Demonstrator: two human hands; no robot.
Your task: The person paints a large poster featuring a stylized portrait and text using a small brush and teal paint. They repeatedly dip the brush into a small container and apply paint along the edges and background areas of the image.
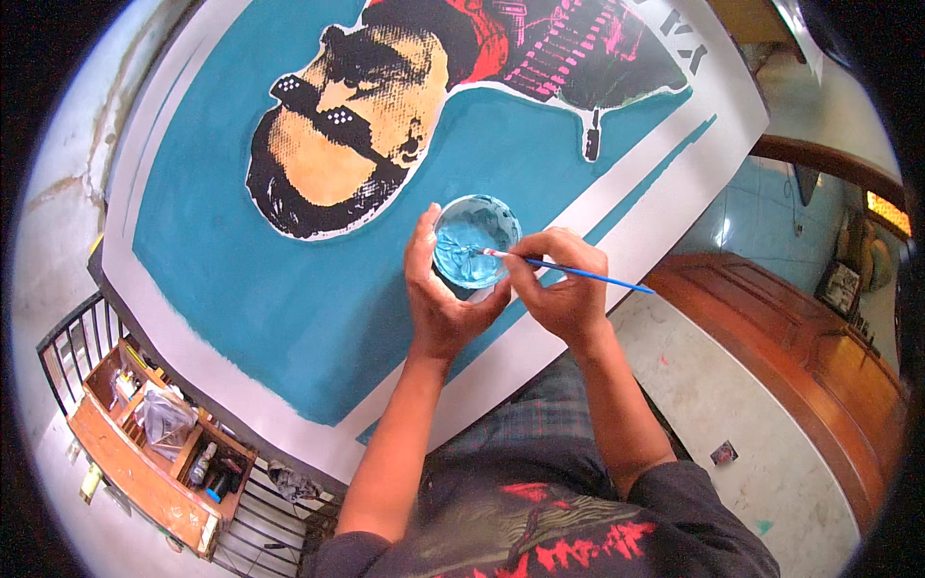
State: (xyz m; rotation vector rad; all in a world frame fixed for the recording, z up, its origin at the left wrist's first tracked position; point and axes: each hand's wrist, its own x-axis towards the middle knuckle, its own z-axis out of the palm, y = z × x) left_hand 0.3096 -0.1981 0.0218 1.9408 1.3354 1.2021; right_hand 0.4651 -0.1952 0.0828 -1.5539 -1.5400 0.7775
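Note:
My left hand (432,301) curls round a clear round cup (499,220) and holds it above the painted sheet. Light blue paint (459,258) lies inside, smeared up the cup's walls. Between the fingertips of my right hand (570,277) is a slim paintbrush (607,279) with a blue handle; its tip dips into the paint. Below both hands spreads a large painting (260,308) with a teal ground and white borders. A printed-looking portrait (337,135) in black, orange and red fills its upper part.
At the lower left, a wooden organizer (145,472) holds bottles and a plastic bag (164,422), beside black metal bars (72,342). A brown wooden piece of furniture (771,347) stands at the right, next to pale floor (694,385). The painting's edge runs close to my lap.

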